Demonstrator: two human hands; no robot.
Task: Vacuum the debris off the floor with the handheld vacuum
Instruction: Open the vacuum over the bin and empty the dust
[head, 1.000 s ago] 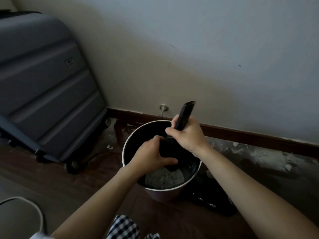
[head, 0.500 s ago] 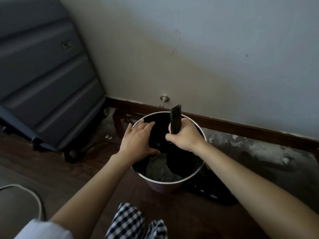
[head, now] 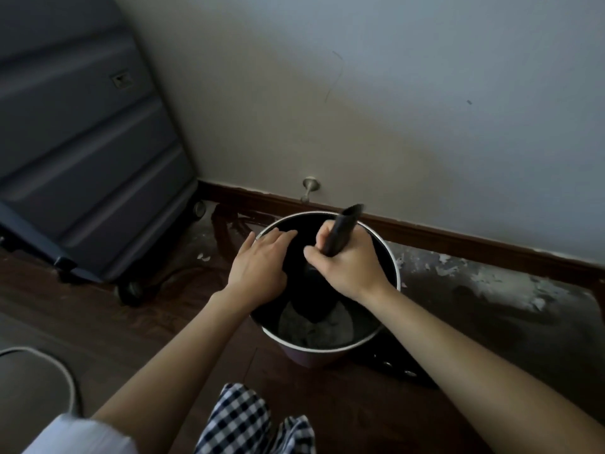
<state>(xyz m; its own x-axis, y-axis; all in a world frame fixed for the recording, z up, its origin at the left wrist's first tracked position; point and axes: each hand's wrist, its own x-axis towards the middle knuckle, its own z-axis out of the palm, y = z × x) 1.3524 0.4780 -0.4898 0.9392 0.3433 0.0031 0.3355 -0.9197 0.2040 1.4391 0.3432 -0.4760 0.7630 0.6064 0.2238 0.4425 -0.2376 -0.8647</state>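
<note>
Over a round bin (head: 394, 257) with a white rim, my right hand (head: 352, 271) grips the black nozzle (head: 343, 229) of a dark vacuum part, nozzle end pointing up and slightly right. The part's wide black body (head: 314, 308) hangs down inside the bin, above grey dust and paper in the bottom. My left hand (head: 258, 267) lies with straight fingers against the left side of that body, at the bin's rim. Pale debris (head: 491, 283) is scattered on the dark floor along the wall to the right.
A large grey suitcase (head: 82, 142) on wheels leans at the left. Another black piece of the vacuum (head: 402, 371) lies on the floor right of the bin. A door stop (head: 309, 188) sticks out of the skirting. A pale cable (head: 67, 378) curves at the lower left.
My left hand has let go of the black body and now lies flat against it. The nozzle swung upright, then tilted to the right again, still in my right hand.
</note>
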